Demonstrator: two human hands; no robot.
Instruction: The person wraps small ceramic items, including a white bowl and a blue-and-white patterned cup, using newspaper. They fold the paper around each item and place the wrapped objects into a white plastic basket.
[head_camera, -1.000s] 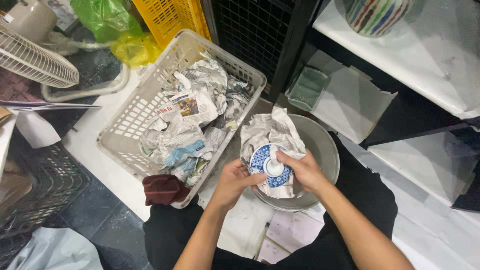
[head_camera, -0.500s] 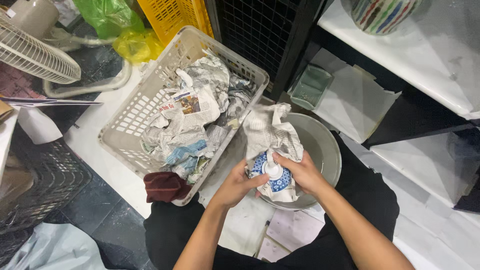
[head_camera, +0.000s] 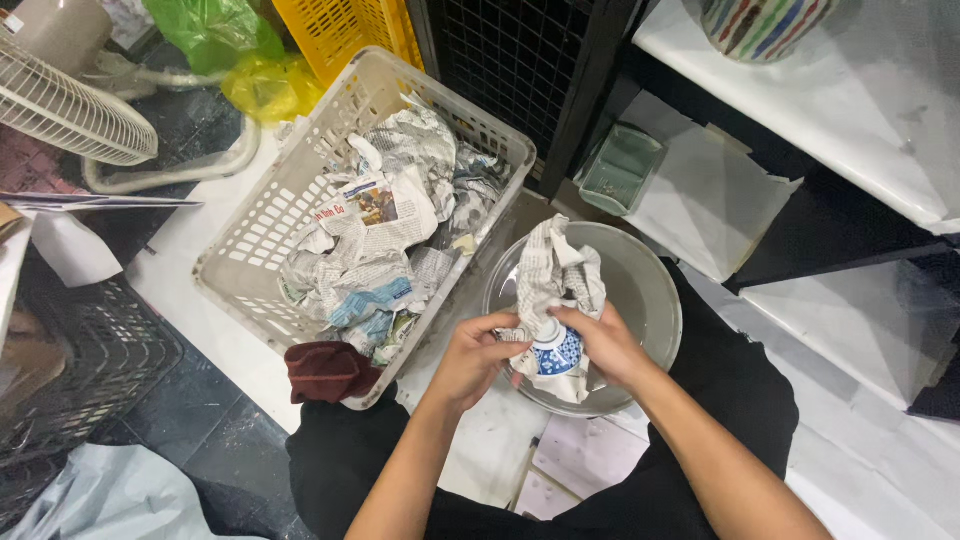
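Note:
A small blue-and-white patterned bowl (head_camera: 553, 352) sits upside down in a crumpled sheet of newspaper (head_camera: 555, 274), held over a wide grey metal basin (head_camera: 647, 290). My left hand (head_camera: 477, 357) grips the paper and the bowl's left side. My right hand (head_camera: 606, 345) holds the bowl's right side, its fingers over the paper. Most of the bowl is hidden by paper and fingers.
A white plastic basket (head_camera: 262, 222) full of crumpled newspaper stands to the left, a dark red cloth (head_camera: 327, 370) at its near corner. A green glass dish (head_camera: 619, 170) lies on paper behind the basin. A white fan (head_camera: 62, 103) and a yellow crate (head_camera: 335, 30) stand further back.
The newspaper has been folded further over the bowl, so less of its blue base shows. Both hands have shifted slightly lower over the basin.

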